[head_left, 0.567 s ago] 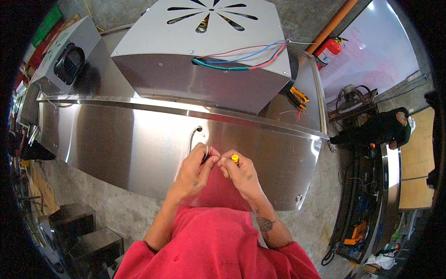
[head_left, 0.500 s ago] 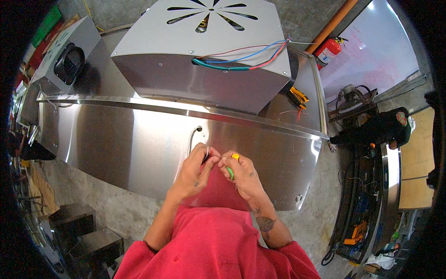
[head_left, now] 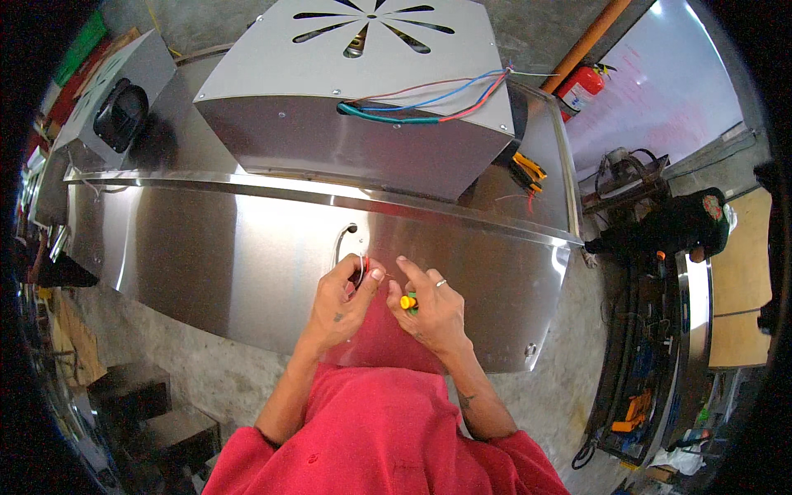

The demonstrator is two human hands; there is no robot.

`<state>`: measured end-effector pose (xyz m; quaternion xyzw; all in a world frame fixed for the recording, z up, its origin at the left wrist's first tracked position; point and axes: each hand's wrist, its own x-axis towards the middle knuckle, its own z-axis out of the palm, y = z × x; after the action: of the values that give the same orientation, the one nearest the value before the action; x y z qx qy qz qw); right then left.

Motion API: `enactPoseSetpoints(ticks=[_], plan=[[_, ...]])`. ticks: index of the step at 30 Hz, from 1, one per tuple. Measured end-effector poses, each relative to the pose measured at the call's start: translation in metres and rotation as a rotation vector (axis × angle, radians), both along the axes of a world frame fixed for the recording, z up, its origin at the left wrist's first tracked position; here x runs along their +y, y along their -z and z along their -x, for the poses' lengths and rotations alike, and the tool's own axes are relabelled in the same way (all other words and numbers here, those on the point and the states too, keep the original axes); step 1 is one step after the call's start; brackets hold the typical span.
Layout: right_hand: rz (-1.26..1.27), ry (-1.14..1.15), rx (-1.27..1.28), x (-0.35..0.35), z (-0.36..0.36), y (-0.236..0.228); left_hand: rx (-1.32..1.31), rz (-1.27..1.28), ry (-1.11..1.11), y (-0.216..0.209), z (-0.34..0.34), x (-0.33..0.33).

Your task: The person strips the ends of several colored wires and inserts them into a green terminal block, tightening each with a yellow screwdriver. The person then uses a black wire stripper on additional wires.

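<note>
In front of a stainless steel panel (head_left: 272, 247), my left hand (head_left: 334, 309) pinches several thin wires (head_left: 360, 269), white, red and dark, between thumb and fingers. They seem to belong to the grey cable (head_left: 337, 245) that comes out of a round hole in the panel. Just to the right, my right hand (head_left: 437, 318) has a small yellow-and-green handled tool (head_left: 407, 303) tucked against the palm, its kind mostly hidden. The index finger of that hand stretches out toward the left hand's fingertips, with a small gap between.
A grey metal box (head_left: 346, 148) with a slotted top and loose blue, red and green wires (head_left: 412, 115) stands behind the panel. Yellow-handled pliers (head_left: 528, 169) lie right of it. A fire extinguisher (head_left: 582, 87), another person (head_left: 685, 227) and a tool-filled cart (head_left: 643, 371) are at right.
My right hand has drawn slightly away from the left, its index finger now extended. The tool has tilted so its yellow end sits lower. My left hand still holds the wires.
</note>
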<state>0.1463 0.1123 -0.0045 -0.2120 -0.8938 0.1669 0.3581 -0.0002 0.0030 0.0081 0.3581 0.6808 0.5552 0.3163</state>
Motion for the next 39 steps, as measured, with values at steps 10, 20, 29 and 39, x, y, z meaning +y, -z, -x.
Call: enactPoseSetpoints(ticks=[10, 20, 29, 39], plan=[[0.718, -0.087, 0.162, -0.006, 0.008, 0.010, 0.132, -0.110, 0.061, 0.003, 0.000, -0.001], [1.104, 0.063, 0.169, -0.008, 0.006, 0.009, 0.164, -0.090, 0.023, 0.005, -0.001, 0.001], [-0.111, -0.075, -0.015, 0.008, 0.003, -0.001, -0.139, 0.039, -0.004, -0.005, 0.000, 0.001], [1.963, -0.205, 0.351, 0.006, 0.005, 0.001, 0.322, -0.174, 0.083, 0.009, 0.004, 0.001]])
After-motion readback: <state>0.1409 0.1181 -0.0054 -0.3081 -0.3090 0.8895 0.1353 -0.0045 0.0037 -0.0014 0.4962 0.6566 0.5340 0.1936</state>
